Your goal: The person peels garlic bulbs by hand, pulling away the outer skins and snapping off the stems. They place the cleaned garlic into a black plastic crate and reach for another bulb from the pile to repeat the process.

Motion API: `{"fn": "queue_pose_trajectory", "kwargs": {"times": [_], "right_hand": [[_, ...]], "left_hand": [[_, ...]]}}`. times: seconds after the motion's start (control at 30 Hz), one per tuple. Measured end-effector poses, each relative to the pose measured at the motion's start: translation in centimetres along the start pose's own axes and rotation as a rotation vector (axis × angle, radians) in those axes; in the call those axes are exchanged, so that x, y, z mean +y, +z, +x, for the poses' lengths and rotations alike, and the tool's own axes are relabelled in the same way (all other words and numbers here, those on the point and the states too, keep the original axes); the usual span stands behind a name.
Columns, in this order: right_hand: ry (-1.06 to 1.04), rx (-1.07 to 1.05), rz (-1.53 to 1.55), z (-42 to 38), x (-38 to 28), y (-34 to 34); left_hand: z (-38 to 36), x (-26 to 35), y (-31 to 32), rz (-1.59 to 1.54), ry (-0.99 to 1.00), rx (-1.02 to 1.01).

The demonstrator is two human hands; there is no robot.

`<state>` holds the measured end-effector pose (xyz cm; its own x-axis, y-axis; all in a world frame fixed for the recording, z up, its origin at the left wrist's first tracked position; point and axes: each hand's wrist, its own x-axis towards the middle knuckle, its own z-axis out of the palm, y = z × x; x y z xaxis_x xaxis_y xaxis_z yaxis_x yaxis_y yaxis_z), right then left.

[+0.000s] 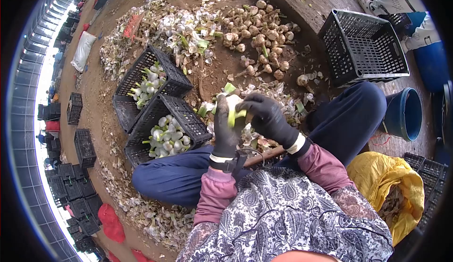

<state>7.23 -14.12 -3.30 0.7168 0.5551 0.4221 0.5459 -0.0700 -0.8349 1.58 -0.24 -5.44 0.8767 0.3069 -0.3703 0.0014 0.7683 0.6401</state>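
Observation:
A white garlic bulb (233, 102) with a pale green strip of stem or skin is between my gloved hands, above my lap. My left hand (225, 127) is closed around its left side. My right hand (265, 113) has its fingers curled and pinched against the bulb's right side; the fingertips are partly blurred. Beyond them lies a heap of untrimmed brown garlic bulbs (264, 33) with stems. To the left, two tilted black crates hold cleaned white bulbs: the farther crate (175, 74) and the nearer crate (191, 115).
Loose garlic skins (174, 23) are piled on the dirt floor. At right stand a black crate (373, 38), a blue bucket (402, 115) and a yellow sack (373, 170) with peelings. Another person's sleeve (424, 33) shows at upper right. More crates (85, 148) line the left.

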Motion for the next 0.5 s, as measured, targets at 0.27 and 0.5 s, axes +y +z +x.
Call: {"fn": "queue_pose_trajectory", "kwargs": {"times": [0.27, 0.5], "right_hand": [[0.722, 0.374, 0.818, -1.0, 9.0, -2.0], [0.160, -0.180, 0.402, -0.2, 4.3, -1.6]], "left_hand": [[0.5, 1.1, -0.1, -0.416, -0.239, -0.476], [-0.7, 1.9, 0.3, 0.305, 0.119, -0.356]]}}
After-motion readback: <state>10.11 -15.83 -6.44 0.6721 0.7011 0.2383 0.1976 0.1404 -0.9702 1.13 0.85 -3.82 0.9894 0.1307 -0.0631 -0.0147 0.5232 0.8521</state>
